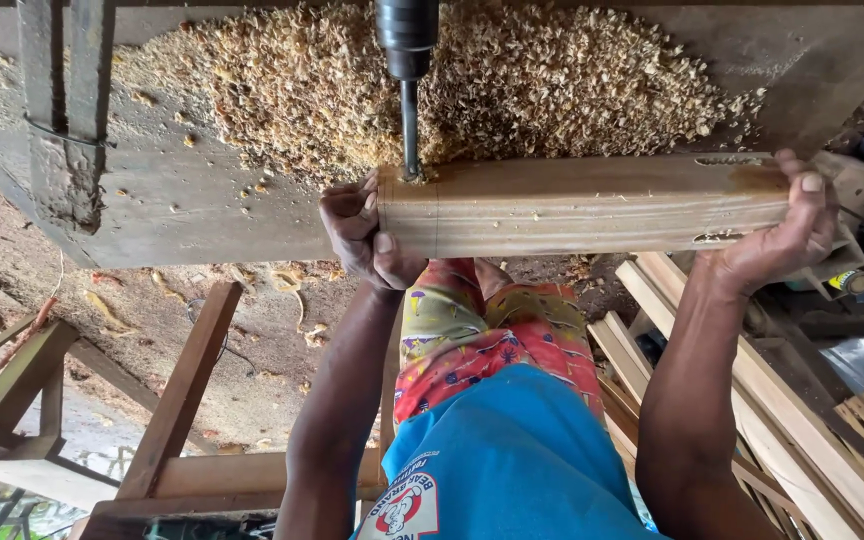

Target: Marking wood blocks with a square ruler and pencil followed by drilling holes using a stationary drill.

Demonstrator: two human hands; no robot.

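A long squared wooden post lies across the edge of a worn machine table. My left hand grips its left end, fingers wrapped over the end face. My right hand clamps the right end, thumb on top beside a cut slot. A dark drill chuck with a steel bit comes from the top of the view, and its tip meets the far side of the post near the left end.
A thick heap of wood shavings covers the table behind the post. Stacked timber strips lie at the lower right. A wooden frame stands at the lower left over a dusty floor.
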